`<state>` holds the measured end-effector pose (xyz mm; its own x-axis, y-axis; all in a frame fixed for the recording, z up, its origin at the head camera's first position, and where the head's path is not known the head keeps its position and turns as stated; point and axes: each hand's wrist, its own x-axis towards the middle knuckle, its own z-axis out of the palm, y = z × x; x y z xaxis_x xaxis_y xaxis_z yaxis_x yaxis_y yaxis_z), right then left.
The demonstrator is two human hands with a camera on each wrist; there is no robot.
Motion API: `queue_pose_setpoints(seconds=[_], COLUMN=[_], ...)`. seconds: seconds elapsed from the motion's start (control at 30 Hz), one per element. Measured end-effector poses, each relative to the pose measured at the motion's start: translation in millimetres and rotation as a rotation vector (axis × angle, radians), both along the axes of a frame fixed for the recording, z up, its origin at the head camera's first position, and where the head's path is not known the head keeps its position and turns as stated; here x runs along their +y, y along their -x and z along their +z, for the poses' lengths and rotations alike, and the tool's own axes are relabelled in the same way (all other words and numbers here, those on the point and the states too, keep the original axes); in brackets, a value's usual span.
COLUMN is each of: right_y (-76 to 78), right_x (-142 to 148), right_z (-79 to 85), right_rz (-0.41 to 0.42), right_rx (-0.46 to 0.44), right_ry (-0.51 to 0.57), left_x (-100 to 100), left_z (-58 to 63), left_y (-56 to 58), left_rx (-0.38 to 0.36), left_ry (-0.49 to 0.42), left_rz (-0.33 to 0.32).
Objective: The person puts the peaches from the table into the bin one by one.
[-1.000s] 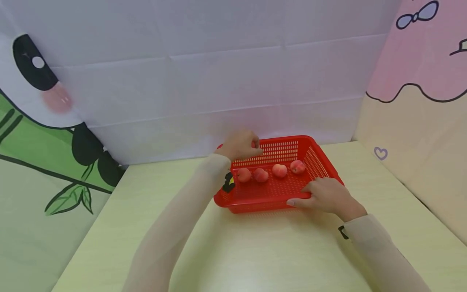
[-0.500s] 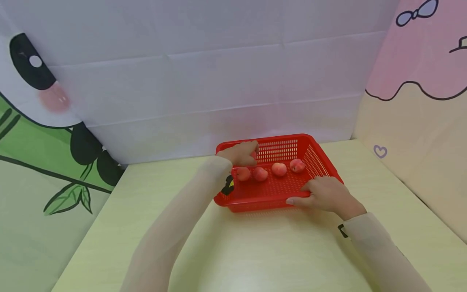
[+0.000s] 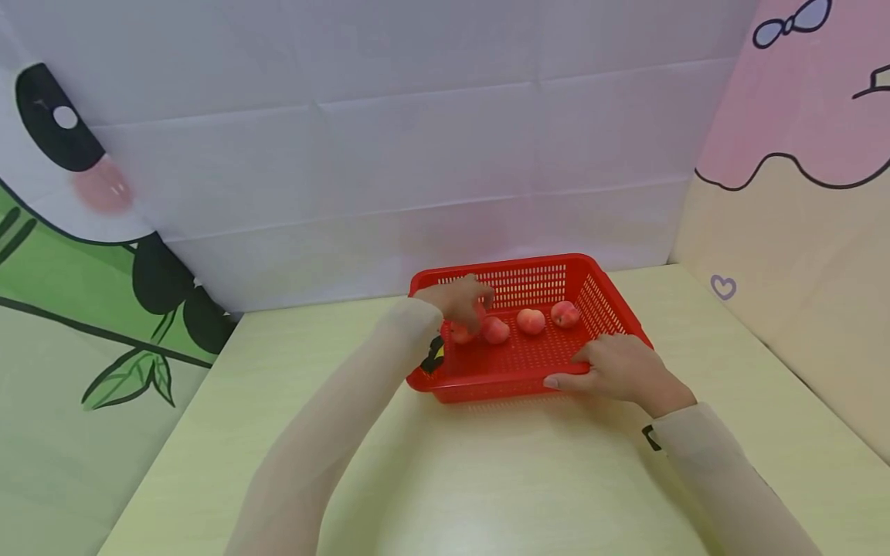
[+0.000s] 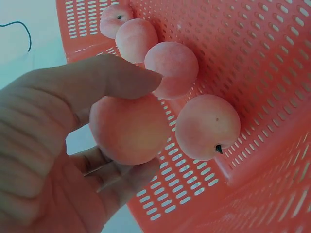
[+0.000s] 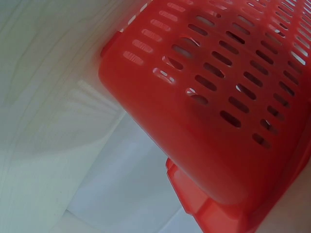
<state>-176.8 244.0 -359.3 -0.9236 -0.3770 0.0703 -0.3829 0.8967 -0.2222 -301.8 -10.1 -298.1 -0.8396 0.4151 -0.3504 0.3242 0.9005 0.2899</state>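
Observation:
My left hand (image 3: pixel 455 300) is down inside the back-left part of a red plastic basket (image 3: pixel 497 391) with slotted walls. In the left wrist view its thumb lies over a peach (image 4: pixel 130 130) and its fingers curl beneath, gripping the fruit. Several more peaches (image 4: pixel 208 127) lie in a row on the basket floor, the leftmost partly hidden by the hand in the head view. At the basket's near right corner, my right hand (image 3: pixel 622 371) grips the rim, thumb outside and fingers over the inner side. The right wrist view shows mostly the basket's slotted outer wall (image 5: pixel 184 126).
The basket stands on a pale wooden table (image 3: pixel 417 479), near the white cloth backdrop (image 3: pixel 417 154). A cream and pink printed panel (image 3: pixel 793 270) borders the right side, and a green cartoon print (image 3: pixel 83 286) the left.
My left hand has come down from above the back-left rim into the basket, carrying the peach toward the leftmost fruit. My right hand keeps its grip on the rim.

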Motion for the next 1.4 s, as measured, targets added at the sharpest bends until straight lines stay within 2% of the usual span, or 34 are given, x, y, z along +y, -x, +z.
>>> queue_pose_setpoints(seconds=[0.2,0.33,0.5,0.67,0.77,0.93,1.03,1.13,1.37,1.4], right_y=[0.0,-0.2,0.1,0.3,0.2,0.4,0.4,0.1,0.5,0.5], right_x=[0.0,0.6,1.2,0.7,0.4,0.8,0.7,0.6,1.9,2.1], right_z=[0.5,0.1,-1.0,-1.5,-1.2,-0.7,-0.2,0.5,-0.4,-0.5], right_rz=[-0.005,-0.004,-0.002,-0.003,-0.002,-0.001,0.0,0.003,0.006,0.005], right_rx=[-0.001,0.003,0.008,0.007,0.002,-0.001,-0.004,-0.004,0.006,0.006], right_ry=[0.0,0.003,0.005,0.006,0.009,0.008,0.006,0.004,0.006,0.005], left_x=[0.9,1.3,3.0,4.9,4.4,4.7,4.4,2.9,4.9,4.1], left_z=[-3.3,-0.1,11.6,23.8,25.7,26.5,24.8,15.3,13.3,9.1], left_y=[-2.7,-8.0,-23.4,-39.8,-44.2,-45.7,-45.2,-39.4,-35.9,-32.5], left_rx=[-0.061,-0.102,-0.179,-0.209,-0.205,-0.191,-0.204,-0.199,-0.216,-0.212], left_ry=[0.038,0.037,0.033,0.039,0.047,0.076,0.058,0.065,0.1,0.097], left_rz=[0.085,0.141,0.233,0.322,0.334,0.309,0.333,0.33,0.312,0.305])
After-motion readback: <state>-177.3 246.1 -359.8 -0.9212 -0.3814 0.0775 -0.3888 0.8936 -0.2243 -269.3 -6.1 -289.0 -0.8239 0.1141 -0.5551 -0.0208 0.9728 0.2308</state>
